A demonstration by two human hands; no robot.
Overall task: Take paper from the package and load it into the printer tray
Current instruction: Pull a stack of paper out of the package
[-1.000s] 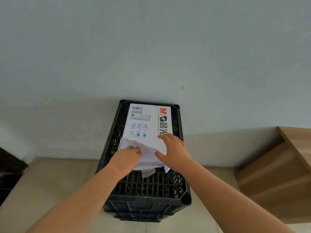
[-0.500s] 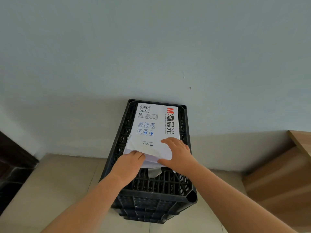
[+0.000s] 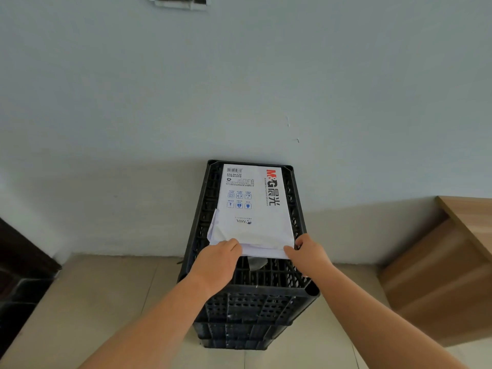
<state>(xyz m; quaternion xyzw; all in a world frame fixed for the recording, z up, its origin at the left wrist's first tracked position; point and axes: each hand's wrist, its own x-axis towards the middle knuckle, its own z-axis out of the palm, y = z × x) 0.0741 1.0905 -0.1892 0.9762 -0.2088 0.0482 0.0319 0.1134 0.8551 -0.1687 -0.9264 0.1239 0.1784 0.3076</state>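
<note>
A white paper package (image 3: 253, 206) with red and black print lies flat on top of a black plastic crate (image 3: 266, 294) against the wall. Its near end is torn open, and white sheets (image 3: 262, 251) show under the wrapper flap. My left hand (image 3: 217, 259) grips the near left corner of the open end, fingers curled onto the wrapper. My right hand (image 3: 307, 253) holds the near right corner, thumb on the paper edge. No printer is in view.
A light blue wall rises behind the crate. A wooden cabinet or desk (image 3: 452, 262) stands at the right. Dark furniture (image 3: 18, 275) fills the left edge. Beige floor tiles (image 3: 106, 302) surround the crate. A small scrap (image 3: 257, 263) lies on the crate below the package.
My right hand slid from the top of the package to its near right corner. My left hand shifted toward the near left corner. The wrapper flap now lies flatter.
</note>
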